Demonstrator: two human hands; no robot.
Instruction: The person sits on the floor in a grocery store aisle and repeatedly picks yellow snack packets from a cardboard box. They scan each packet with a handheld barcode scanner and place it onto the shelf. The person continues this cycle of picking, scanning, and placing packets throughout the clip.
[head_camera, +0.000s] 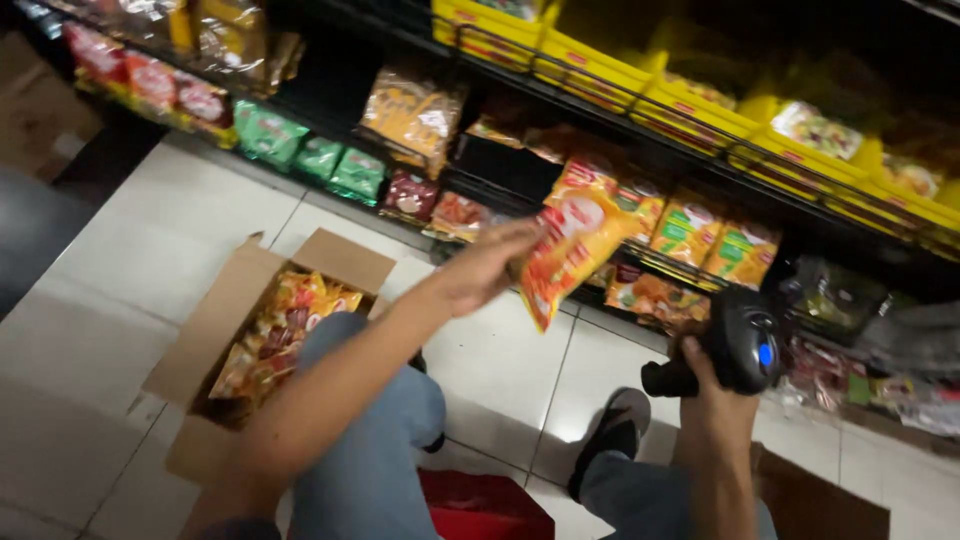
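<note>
My left hand (482, 265) holds an orange and yellow snack packet (572, 245) by its left edge, lifted in front of the lower store shelf (640, 255). My right hand (712, 400) grips a black handheld scanner (735, 350) with a blue light, held low and to the right of the packet. An open cardboard box (235, 300) full of similar yellow and red packets sits on the floor at my left, beside my knee.
Shelves hold rows of snack packets: green ones (300, 150) at left, orange and green ones (715, 240) at right, yellow trays (700, 100) above. White floor tiles (500, 370) lie below. A red item (485, 505) sits between my legs; my black shoe (615, 430) rests nearby.
</note>
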